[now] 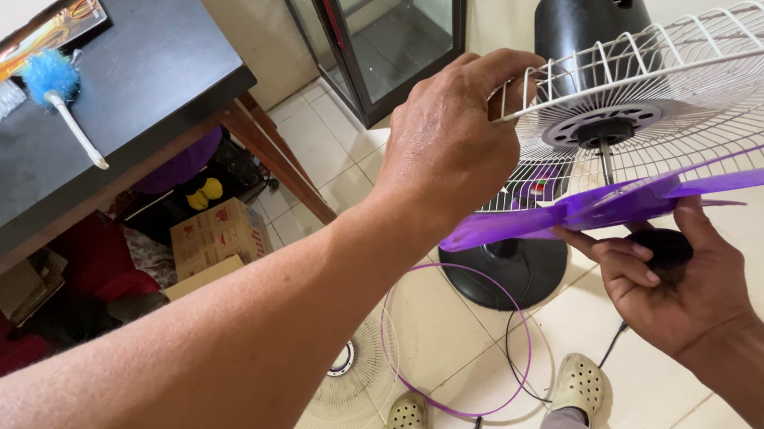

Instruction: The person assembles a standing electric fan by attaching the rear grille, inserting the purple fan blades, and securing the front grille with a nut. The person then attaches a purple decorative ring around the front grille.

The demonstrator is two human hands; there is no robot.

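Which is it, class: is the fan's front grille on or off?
Off. The front grille lies flat on the floor tiles beside the purple ring, leaving the purple blade uncovered.

The left hand (443, 148) grips the left edge of the rear fan guard (672, 91), which stands in front of the motor housing (588, 24); the fan blade (612, 206) sits before the guard on its shaft, with the right hand (669, 289) under it to the right. Below, on the tiled floor (445, 333), the fan base (507, 271) stands, with a loose ring (454, 338) and the front guard (345, 380) lying left of it, near two slippered feet (579, 386). A table (124, 93) stands to the left, bearing a duster (54, 84), with a cardboard box (217, 235) beneath it.
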